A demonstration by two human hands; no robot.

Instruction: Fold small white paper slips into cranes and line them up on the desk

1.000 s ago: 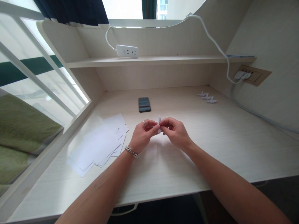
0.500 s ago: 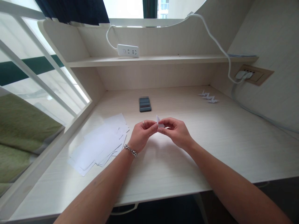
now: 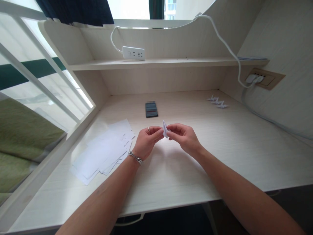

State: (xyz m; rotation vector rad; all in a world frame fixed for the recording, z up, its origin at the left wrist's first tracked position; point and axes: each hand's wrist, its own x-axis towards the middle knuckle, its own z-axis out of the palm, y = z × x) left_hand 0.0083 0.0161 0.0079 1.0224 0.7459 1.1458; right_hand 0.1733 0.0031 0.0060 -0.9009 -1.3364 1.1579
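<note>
A small piece of folded white paper is held up between my two hands above the middle of the desk, its pointed tip upward. My left hand pinches its left side with thumb and fingers. From the other side, my right hand grips the paper in the same way. The fingers cover part of the folds. Three small folded paper cranes stand in a row at the back right of the desk.
Loose white paper sheets lie overlapping on the desk's left. A dark, blurred-out object rests beyond my hands. On the shelf sits a white power strip; its cable hangs down to a wall socket at right.
The folded paper has turned between my fingers and now shows a tall, narrow pointed shape. Both hands have stayed nearly in place.
</note>
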